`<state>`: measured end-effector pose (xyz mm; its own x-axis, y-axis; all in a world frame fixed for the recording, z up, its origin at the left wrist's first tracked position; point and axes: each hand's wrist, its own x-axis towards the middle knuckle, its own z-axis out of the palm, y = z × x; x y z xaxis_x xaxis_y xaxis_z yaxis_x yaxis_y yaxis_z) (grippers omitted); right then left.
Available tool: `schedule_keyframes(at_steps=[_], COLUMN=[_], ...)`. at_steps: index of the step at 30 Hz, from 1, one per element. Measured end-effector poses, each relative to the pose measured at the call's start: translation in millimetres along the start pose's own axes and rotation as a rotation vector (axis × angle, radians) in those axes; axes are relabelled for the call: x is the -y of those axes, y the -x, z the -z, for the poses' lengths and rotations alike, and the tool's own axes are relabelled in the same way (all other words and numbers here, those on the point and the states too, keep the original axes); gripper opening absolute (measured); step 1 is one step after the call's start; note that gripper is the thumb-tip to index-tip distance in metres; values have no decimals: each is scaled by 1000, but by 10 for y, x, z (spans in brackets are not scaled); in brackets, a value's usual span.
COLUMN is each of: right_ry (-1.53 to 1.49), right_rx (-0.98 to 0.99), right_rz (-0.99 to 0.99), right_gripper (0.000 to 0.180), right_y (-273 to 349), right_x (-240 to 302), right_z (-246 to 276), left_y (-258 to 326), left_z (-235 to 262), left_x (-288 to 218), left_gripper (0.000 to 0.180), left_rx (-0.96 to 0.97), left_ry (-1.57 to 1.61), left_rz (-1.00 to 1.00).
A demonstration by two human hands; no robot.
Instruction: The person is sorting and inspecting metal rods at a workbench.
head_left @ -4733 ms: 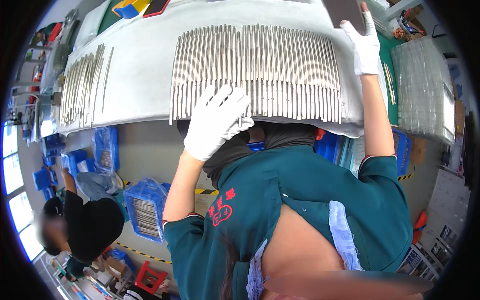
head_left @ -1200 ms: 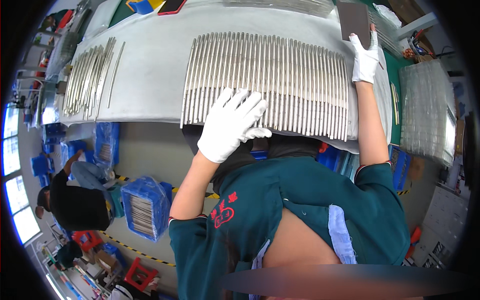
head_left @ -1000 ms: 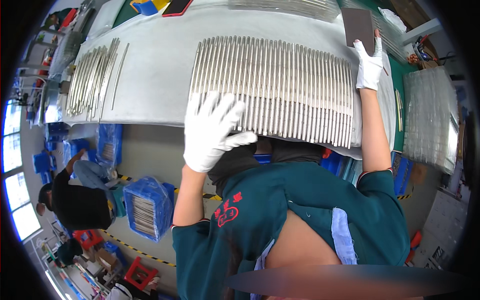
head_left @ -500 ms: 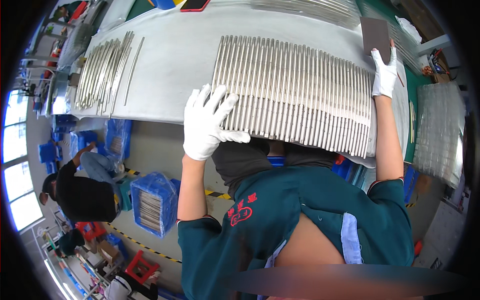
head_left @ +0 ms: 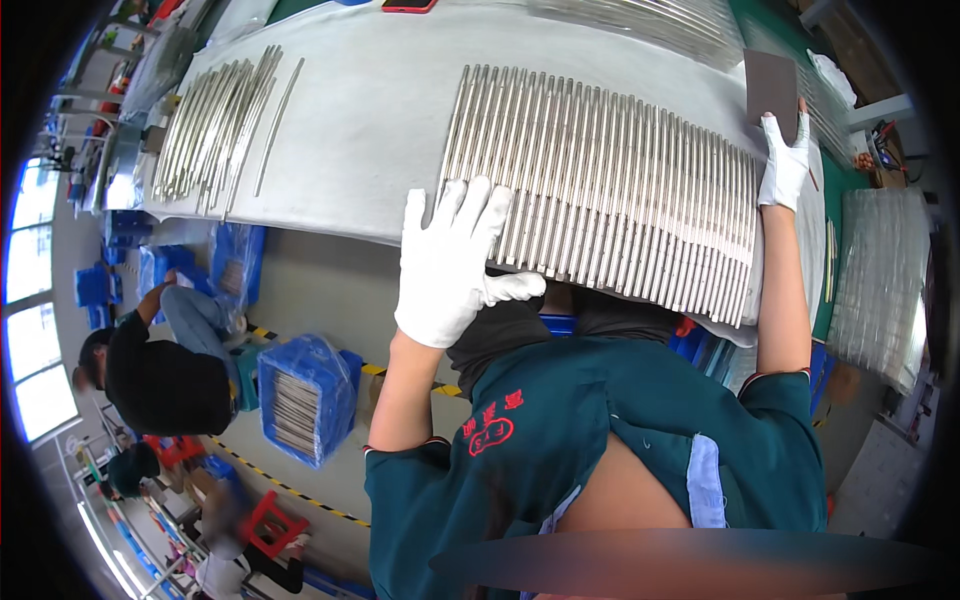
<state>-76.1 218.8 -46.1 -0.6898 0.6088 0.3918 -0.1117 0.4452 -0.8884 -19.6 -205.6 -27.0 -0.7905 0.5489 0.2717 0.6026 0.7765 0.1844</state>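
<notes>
Many slim silvery metal rods [head_left: 610, 190] lie side by side in a wide row on the pale cloth-covered table. My left hand [head_left: 450, 265], in a white glove, rests at the row's near left corner. Its fingers are spread over the leftmost rods, and the thumb stretches along their near ends. Off the row's far right corner, my right hand [head_left: 785, 170], also gloved but with some fingertips bare, grips the near end of a dark brown rectangular sheet [head_left: 771, 85]. The fingers under the sheet are partly hidden.
A looser pile of rods [head_left: 215, 130] lies on the table's left. A red-edged phone [head_left: 409, 5] and clear plastic packs [head_left: 640, 25] are at the far side. Transparent trays [head_left: 880, 285] stand right. On the floor left are a blue rod-filled crate [head_left: 310, 400] and a seated person [head_left: 165, 370].
The whole view has shifted a little. My left hand has slid slightly right along the rods' near ends, its fingers straighter. My right hand keeps its grip on the sheet.
</notes>
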Motion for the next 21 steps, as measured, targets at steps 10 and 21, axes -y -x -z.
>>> schedule_keyframes(at_steps=[10,21], right_ry=[-13,37], right_rx=[-4,-11], right_rz=[0,6], right_gripper=[65,62], right_y=[8,25], right_x=[-12,35], right_z=[22,4], left_y=[146,62], left_z=[19,52], left_x=[263,45], left_gripper=[94,104], left_rx=[-59,61], left_ry=[-126,3], left_rz=[57,29])
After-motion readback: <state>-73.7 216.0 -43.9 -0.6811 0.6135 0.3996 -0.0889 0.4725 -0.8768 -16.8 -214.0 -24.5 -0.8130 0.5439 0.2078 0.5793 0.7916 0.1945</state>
